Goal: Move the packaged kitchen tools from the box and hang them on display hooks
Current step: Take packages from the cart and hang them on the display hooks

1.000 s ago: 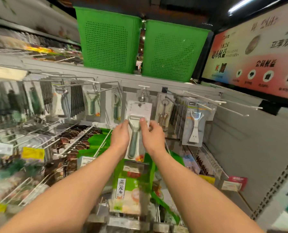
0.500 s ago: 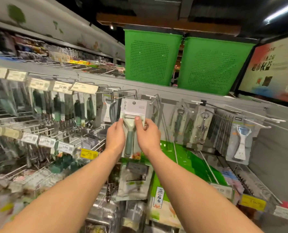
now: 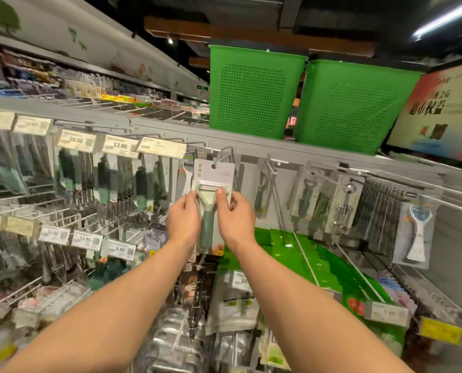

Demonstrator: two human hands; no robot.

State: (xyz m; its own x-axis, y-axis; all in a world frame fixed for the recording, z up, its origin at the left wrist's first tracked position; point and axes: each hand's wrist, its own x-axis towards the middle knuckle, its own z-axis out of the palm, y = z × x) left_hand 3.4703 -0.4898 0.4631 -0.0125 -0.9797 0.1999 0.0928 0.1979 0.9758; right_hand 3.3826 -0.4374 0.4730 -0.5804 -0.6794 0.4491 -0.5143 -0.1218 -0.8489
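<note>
My left hand (image 3: pixel 184 220) and right hand (image 3: pixel 236 220) are pinching the packaged peeler (image 3: pixel 207 203) by 2 sides; I'm holding it level, guiding its hole, seemingly threaded, along the display hook (image 3: pixel 222 152).

one head cam only, wide-angle, so straight rails are bowing toward the frame edges. it's riding at the person's eye level and facing fwd into a store hook wall (image 3: pixel 456 238), angling up enough that the ceiling (image 3: pixel 224 12) is filling 12 o'clock. it's sitting close, w/in arm's reach: forearms are entering from 7 and 5 o'clock and meeting at centre, where the left hand (image 3: pixel 184 219) and right hand (image 3: pixel 235 219) are pinching a packaged peeler (image 3: pixel 211 181). green baskets (image 3: pixel 254 92) are sitting at 12 to 1 o'clock, a poster (image 3: pixel 440 111) is cropping off at 2 o'clock, and price tags (image 3: pixel 76 141) are blurring at 9 to 10 o'clock.
</note>
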